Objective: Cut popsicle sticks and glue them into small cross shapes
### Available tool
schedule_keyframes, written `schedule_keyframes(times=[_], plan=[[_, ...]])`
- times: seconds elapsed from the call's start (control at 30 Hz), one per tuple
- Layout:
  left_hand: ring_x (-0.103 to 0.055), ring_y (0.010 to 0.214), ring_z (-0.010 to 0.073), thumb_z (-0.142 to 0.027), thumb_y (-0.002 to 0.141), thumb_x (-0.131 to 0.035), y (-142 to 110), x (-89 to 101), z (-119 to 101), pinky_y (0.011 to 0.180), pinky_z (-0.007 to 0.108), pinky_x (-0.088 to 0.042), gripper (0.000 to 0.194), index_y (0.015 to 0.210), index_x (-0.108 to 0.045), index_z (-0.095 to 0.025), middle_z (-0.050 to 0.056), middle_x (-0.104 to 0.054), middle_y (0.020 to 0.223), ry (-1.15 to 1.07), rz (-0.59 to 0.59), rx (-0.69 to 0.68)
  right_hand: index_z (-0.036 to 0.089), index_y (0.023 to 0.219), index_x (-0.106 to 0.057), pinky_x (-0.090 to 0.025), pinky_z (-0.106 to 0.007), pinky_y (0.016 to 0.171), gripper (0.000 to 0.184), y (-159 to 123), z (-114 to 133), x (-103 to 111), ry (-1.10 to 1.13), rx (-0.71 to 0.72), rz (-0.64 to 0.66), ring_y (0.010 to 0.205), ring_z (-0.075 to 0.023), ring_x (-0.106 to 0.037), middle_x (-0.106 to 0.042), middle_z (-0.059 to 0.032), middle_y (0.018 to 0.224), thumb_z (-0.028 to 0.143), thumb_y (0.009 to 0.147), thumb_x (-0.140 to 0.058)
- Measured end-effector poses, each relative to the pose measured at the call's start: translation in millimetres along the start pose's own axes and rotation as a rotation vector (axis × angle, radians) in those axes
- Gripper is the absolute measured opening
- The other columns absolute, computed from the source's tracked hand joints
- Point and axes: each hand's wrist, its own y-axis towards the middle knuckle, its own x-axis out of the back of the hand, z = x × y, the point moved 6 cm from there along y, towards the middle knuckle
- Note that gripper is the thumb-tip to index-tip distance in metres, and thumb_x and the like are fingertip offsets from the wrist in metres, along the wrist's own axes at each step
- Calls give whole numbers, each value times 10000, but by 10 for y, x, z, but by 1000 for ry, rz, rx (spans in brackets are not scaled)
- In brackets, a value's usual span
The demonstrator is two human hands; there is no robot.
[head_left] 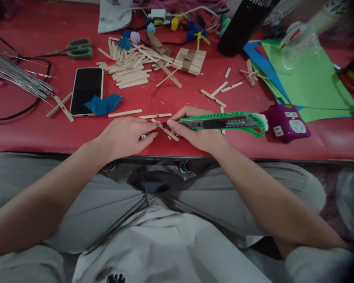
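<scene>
Cutter [222, 122] green and black, in right fingers [179, 128]; stick [172, 135] pale tan, near their tips; tabletop [156, 98] red, beneath; socket block [283, 125] purple, rightward.

Pale shirt [177, 243] — dark mark [116, 278], short sleeves [26, 263] — and grey trousers [215, 202]

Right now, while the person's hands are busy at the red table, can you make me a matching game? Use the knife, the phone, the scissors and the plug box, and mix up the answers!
Column one
1. knife
2. phone
3. scissors
4. plug box

Column two
A. purple, near the green paper
B. left of the stick pile, beyond the phone
C. held in the right hand
D. partly under a blue scrap

Right pairs: 1-C, 2-D, 3-B, 4-A
</scene>
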Motion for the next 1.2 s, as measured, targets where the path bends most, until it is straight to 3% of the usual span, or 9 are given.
schedule_keyframes(times=[0.3,0.67,1.2], plan=[[-688,859,192,-343,953,-428,23,8,-20,779,288,-512,339,1029,-728,-204,62,-753,909,-19,8,3,211,815,-651,-494,-264,612,213,-2,1,-29,26,-6,26,610,-138,-637,-679,21,630,406,903,-648],[-696,1014,226,-280,947,-414,32,-44,18,876,343,-532,380,1156,-727,-226,59,-754,1142,-92,16,63,221,794,-673,-497,-267,634,203,9,55,-22,-107,43,84,628,-142,-662,-706,27,645,381,908,-621],[-709,906,210,-339,953,-433,35,-56,34,742,292,-513,352,1094,-739,-234,73,-776,1029,-80,-55,68,220,796,-708,-455,-251,558,214,-22,-16,1,-122,40,-25,586,-132,-619,-709,6,652,403,894,-654]])
